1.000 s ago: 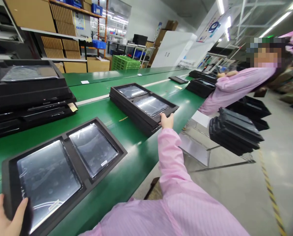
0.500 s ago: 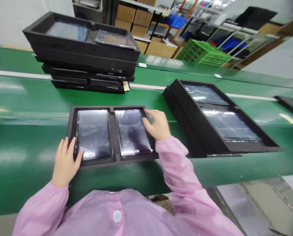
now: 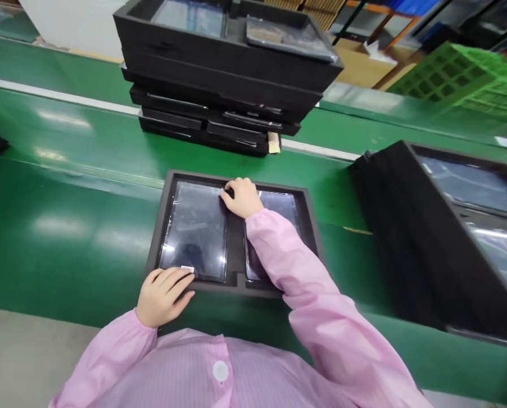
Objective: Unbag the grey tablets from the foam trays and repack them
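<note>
A shallow black foam tray lies before me with two flat tablet-like screens in clear film, one per compartment. My left hand rests at the tray's near left corner, fingers stretched over the edge and touching the lower end of the left screen. Its thumb is spread away from the fingers. My right hand reaches to the top of the divider, at the left screen's upper right corner. Its fingers are bent, with a gap between thumb and index finger. My right forearm covers much of the right screen.
Behind the tray stands a stack of black trays with wrapped screens in the top one. At right is another tilted stack of trays. The green work surface runs across; a green crate sits beyond it.
My right hand has moved left from the right screen's outer edge to the divider. My left hand has shifted to the near left corner. The view has turned left and come closer.
</note>
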Motion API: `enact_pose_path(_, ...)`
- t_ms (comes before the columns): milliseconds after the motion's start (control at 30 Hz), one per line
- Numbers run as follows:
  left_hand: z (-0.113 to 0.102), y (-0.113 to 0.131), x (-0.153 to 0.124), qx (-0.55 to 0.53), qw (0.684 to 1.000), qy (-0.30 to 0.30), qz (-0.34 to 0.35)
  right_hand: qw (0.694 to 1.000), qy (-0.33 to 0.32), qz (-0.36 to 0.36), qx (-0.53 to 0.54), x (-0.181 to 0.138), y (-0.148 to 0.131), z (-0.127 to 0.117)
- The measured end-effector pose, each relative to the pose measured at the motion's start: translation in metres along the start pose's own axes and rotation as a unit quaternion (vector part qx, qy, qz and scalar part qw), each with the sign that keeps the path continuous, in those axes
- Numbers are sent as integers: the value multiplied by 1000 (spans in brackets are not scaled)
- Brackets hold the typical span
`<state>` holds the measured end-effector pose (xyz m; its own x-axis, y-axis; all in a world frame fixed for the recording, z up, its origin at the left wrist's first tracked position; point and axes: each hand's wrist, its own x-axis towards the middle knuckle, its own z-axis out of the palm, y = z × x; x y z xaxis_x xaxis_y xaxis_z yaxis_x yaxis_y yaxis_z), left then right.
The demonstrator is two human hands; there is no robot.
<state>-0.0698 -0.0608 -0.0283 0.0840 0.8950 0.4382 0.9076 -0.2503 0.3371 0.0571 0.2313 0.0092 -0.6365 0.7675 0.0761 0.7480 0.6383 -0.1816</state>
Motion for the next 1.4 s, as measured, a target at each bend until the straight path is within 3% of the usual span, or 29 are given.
enact_pose_path(200, -3, 2, 5, 27, 998, -31, 44, 998, 29, -3, 59, 2, 10, 8)
enact_pose_path(300, 0, 2, 6, 5, 999, 5, 42, 993, 64, -6, 98, 4, 10, 9)
enact_pose_path(367, 2, 2, 6, -11, 999, 35, 39, 986, 61, -46, 146, 2, 11, 1)
enact_pose_path(500, 5, 3, 6, -22, 998, 47, 32, 938, -73, -161, 297, -7, 21, -33)
enact_pose_path(600, 5, 3, 5, -23, 998, 48, 28, 894, -162, -148, 390, -16, 40, -59)
enact_pose_path(733, 4, 3, 5, -27, 998, 54, 22, 863, -193, -123, 451, -23, 72, -74)
enact_pose_path(900, 3, 5, 7, -29, 998, 54, 13, 838, -229, -210, 448, -31, 87, -85)
enact_pose_path(1000, 4, 6, 4, -26, 999, 47, -6, 814, -260, -226, 467, -41, 67, -101)
enact_pose_path(1100, 4, 6, 0, -22, 999, 44, -9, 774, -342, -236, 477, -57, 22, -109)
enact_pose_path(1200, 2, 5, -3, -15, 999, 31, -8, 726, -380, -265, 508, -83, -36, -97)
enact_pose_path(1267, 0, 4, -3, -14, 1000, 15, -16, 706, -334, -249, 573, -104, -71, -81)
enact_pose_path(1300, 0, 4, -3, -10, 1000, 9, -20, 689, -320, -248, 600, -114, -85, -73)
enact_pose_path(1400, -1, 5, 0, 16, 1000, 22, -16, 624, -372, -295, 620, -134, -108, -64)
